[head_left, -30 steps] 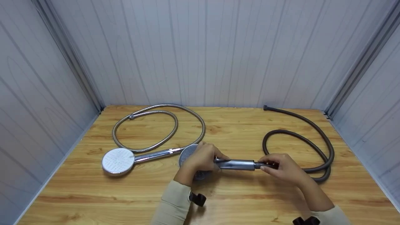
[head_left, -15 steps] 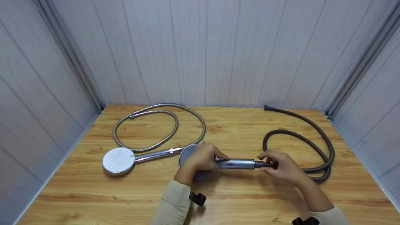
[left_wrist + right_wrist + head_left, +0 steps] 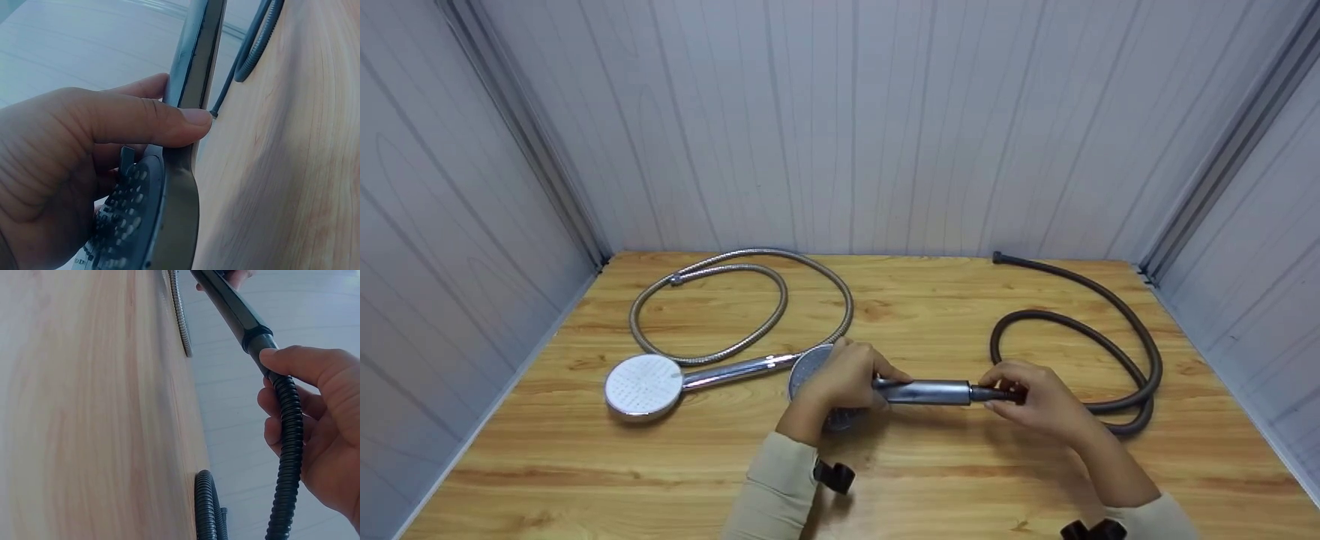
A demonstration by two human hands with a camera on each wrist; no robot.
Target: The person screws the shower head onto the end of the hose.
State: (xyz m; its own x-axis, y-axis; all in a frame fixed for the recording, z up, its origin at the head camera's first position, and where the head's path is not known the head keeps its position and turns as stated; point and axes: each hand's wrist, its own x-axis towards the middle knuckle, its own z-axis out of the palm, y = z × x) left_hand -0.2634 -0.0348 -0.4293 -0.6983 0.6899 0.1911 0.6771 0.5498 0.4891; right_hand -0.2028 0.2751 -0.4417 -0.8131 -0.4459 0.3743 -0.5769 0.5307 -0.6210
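My left hand (image 3: 847, 382) grips a dark grey shower head (image 3: 926, 392) where the handle meets the round spray face. In the left wrist view the thumb lies across the handle, and the nozzle-studded spray face (image 3: 126, 219) shows below it. At the handle's other end, my right hand (image 3: 1039, 397) pinches the end fitting of a black shower hose (image 3: 1151, 352). Seen from the right wrist, the fitting (image 3: 261, 349) meets the handle end, with the thumb on it and the ribbed hose passing by the curled fingers. How deep the fitting sits in the handle cannot be seen.
A chrome shower head (image 3: 643, 386) with a white face lies at the left, its metal hose (image 3: 851, 300) looped behind it on the wooden table (image 3: 660, 480). The black hose curls over the right side. Pale panel walls (image 3: 840, 127) stand at the back and sides.
My right fingers lifted off the fitting slightly and have closed on it again. The left hand keeps its hold, and the shower head has barely moved.
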